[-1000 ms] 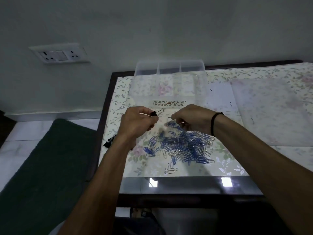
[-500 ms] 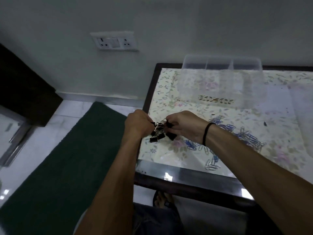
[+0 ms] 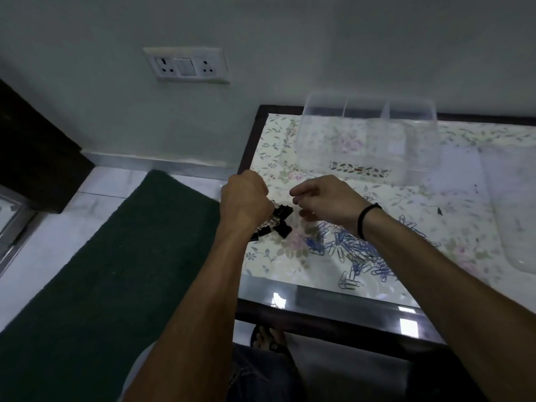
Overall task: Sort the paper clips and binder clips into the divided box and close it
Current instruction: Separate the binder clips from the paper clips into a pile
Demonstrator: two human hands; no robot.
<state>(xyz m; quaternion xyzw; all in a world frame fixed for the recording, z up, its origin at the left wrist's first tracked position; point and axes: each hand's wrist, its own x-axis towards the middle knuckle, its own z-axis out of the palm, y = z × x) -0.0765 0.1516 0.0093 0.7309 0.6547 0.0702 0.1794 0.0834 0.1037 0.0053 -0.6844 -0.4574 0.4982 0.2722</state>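
Note:
Several black binder clips (image 3: 280, 221) with silver handles lie bunched at the table's left edge. My left hand (image 3: 245, 200) is a fist closed on the clips from the left, hiding part of them. Just right of them my right hand (image 3: 322, 200) hovers with fingers apart and nothing in it. A pile of blue and silver paper clips (image 3: 358, 255) spreads under and beside my right wrist. The clear divided box (image 3: 368, 134) stands open at the back of the table, its three visible compartments empty.
The table (image 3: 327, 307) has a floral cover under glass and a dark frame. A clear lid (image 3: 519, 227) lies at the right. Left of the table are a green floor mat (image 3: 110, 256), white tiles and a dark cabinet (image 3: 32, 158). A wall socket (image 3: 187, 65) is above.
The view swung left from the paper clip pile to the binder clips at the table's left edge. My right hand has let go of the clips and opened, drawing slightly right.

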